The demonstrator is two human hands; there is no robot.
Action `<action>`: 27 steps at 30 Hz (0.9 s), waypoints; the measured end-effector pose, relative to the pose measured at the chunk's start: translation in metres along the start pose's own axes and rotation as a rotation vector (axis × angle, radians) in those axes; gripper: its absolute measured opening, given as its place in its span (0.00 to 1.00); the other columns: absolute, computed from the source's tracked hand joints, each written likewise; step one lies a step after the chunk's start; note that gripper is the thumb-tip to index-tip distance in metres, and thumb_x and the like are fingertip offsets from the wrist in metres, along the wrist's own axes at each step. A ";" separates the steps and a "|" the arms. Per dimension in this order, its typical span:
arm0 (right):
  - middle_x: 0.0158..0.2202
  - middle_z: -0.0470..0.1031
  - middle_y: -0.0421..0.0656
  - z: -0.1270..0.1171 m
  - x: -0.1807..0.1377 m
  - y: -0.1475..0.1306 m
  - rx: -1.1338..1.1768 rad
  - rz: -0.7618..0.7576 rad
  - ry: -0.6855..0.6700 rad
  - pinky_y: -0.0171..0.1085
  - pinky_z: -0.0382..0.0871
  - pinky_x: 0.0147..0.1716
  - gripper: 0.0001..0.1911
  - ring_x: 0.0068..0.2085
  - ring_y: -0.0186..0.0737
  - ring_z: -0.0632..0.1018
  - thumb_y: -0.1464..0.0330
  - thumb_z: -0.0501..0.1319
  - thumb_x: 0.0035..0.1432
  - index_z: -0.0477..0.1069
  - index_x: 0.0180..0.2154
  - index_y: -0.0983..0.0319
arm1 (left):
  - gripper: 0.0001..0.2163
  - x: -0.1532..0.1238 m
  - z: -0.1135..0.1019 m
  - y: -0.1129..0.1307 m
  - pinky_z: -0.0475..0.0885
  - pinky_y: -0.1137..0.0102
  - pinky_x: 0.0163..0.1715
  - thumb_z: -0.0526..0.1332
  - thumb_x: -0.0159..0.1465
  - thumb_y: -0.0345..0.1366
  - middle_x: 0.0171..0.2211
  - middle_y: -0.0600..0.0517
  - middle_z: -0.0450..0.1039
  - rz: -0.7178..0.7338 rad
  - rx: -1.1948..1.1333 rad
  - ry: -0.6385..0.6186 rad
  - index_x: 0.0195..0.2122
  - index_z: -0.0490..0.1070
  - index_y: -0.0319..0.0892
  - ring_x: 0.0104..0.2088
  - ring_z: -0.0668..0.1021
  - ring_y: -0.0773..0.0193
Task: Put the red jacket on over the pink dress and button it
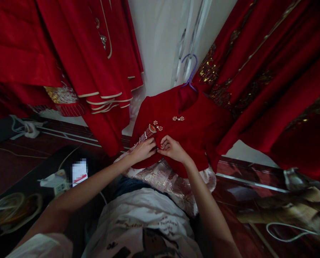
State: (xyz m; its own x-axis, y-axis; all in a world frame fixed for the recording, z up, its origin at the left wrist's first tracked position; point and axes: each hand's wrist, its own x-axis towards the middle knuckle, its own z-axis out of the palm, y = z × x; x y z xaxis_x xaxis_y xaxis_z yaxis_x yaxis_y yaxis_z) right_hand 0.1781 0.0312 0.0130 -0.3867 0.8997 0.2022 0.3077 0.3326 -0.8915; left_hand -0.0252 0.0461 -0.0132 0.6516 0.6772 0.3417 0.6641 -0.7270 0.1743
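Observation:
Across my lap lies a red jacket (194,132) on a purple hanger (190,73), its collar pointing away from me. Pearl-like flower fasteners (178,118) and a beaded tassel ornament (150,129) decorate its front. My left hand (145,148) pinches the jacket's front edge low down, fingers closed. Close beside it, my right hand (172,148) is also closed, thumb and forefinger pinched at a small beaded fastener (162,146). The two fingertips nearly meet at the front opening. Below the hem shows a shiny pale pink patterned fabric (165,175).
Red garments with pale piping (95,64) hang on the left, and sequined red garments (256,71) on the right. A lit screen (79,172) and a power strip (60,185) lie on a dark surface to my left. Brown paper-like bags (286,211) sit at right.

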 end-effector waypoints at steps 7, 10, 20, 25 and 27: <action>0.32 0.72 0.37 -0.001 0.000 0.005 -0.052 0.017 -0.069 0.32 0.69 0.31 0.16 0.30 0.31 0.73 0.72 0.65 0.46 0.66 0.40 0.61 | 0.03 -0.002 0.004 -0.002 0.70 0.70 0.38 0.57 0.64 0.32 0.37 0.50 0.66 -0.044 -0.079 0.020 0.34 0.69 0.42 0.36 0.72 0.63; 0.32 0.74 0.39 -0.002 0.000 0.006 -0.066 -0.006 -0.058 0.33 0.71 0.33 0.12 0.31 0.32 0.74 0.68 0.63 0.52 0.68 0.39 0.62 | 0.02 -0.002 0.001 -0.001 0.69 0.71 0.34 0.59 0.62 0.33 0.32 0.53 0.67 -0.080 -0.201 0.053 0.33 0.68 0.42 0.31 0.72 0.66; 0.29 0.74 0.40 0.007 0.010 0.018 -0.195 0.045 0.103 0.32 0.68 0.32 0.07 0.31 0.33 0.75 0.70 0.63 0.54 0.71 0.37 0.62 | 0.05 -0.004 0.012 0.003 0.75 0.73 0.34 0.62 0.58 0.33 0.31 0.53 0.77 -0.358 -0.759 0.185 0.35 0.73 0.40 0.32 0.79 0.68; 0.30 0.75 0.40 0.006 0.010 0.020 -0.153 0.030 0.089 0.32 0.69 0.33 0.08 0.32 0.33 0.76 0.67 0.63 0.55 0.72 0.38 0.62 | 0.07 -0.002 0.020 -0.003 0.76 0.68 0.40 0.65 0.56 0.35 0.34 0.49 0.80 -0.430 -0.900 0.240 0.34 0.75 0.39 0.34 0.81 0.65; 0.30 0.75 0.40 0.006 0.010 0.022 -0.154 0.026 0.102 0.32 0.69 0.32 0.08 0.32 0.33 0.76 0.67 0.63 0.54 0.72 0.37 0.62 | 0.08 -0.001 0.020 -0.003 0.76 0.67 0.41 0.67 0.54 0.34 0.34 0.48 0.80 -0.473 -0.988 0.240 0.35 0.76 0.38 0.34 0.81 0.64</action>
State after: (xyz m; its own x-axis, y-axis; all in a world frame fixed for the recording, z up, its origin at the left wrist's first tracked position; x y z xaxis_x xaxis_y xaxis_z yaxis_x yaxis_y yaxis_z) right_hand 0.1754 0.0455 -0.0067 -0.2892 0.9301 0.2265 0.4492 0.3408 -0.8259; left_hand -0.0200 0.0498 -0.0328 0.2521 0.9474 0.1974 0.1748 -0.2452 0.9536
